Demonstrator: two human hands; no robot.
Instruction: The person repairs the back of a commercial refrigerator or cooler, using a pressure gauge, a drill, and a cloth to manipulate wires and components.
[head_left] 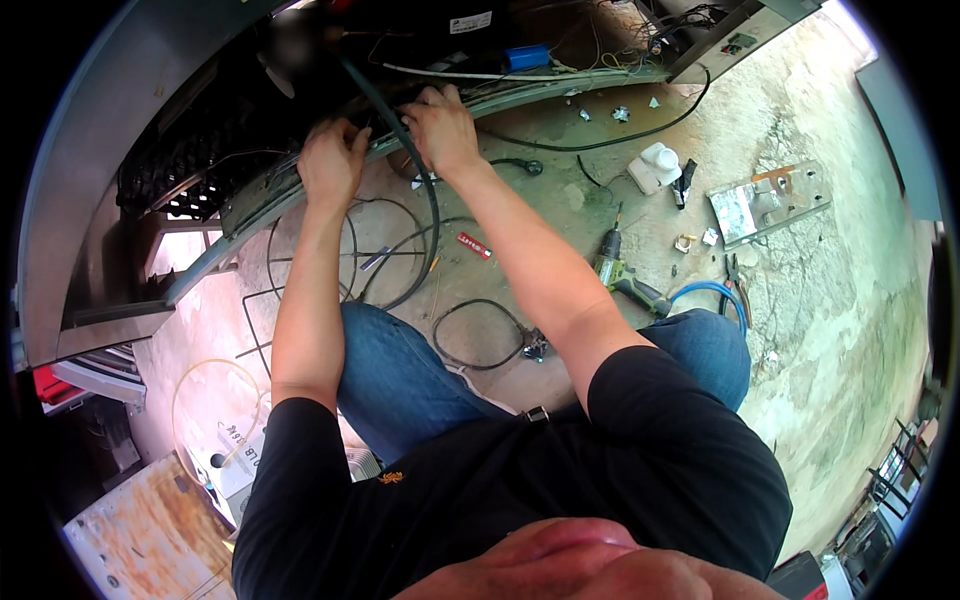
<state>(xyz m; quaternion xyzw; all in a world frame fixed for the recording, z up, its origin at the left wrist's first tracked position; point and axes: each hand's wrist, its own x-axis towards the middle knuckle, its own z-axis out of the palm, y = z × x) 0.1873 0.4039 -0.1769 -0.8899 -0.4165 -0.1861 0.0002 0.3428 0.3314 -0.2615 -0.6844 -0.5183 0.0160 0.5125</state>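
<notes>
Both my hands work at the lower metal rim (545, 95) of an open grey appliance cabinet (85, 170) with a dark inside. My left hand (331, 165) is at the rim, its fingers bent and closed toward the thumb. To its right, my right hand (441, 130) has its fingers curled over the same rim. What either hand holds is hidden or too small to name. Between them a thick black hose (434, 215) runs down out of the cabinet to the floor. Inside lie a blue cylinder (527, 57) and thin wires.
On the concrete floor to the right lie a green cordless drill (625, 280), a white plastic bottle (655, 167), pliers (733, 270), and a metal plate (768, 203). A wire rack (256, 322), a coiled cable (436, 330) and a red packet (474, 246) lie around my knees.
</notes>
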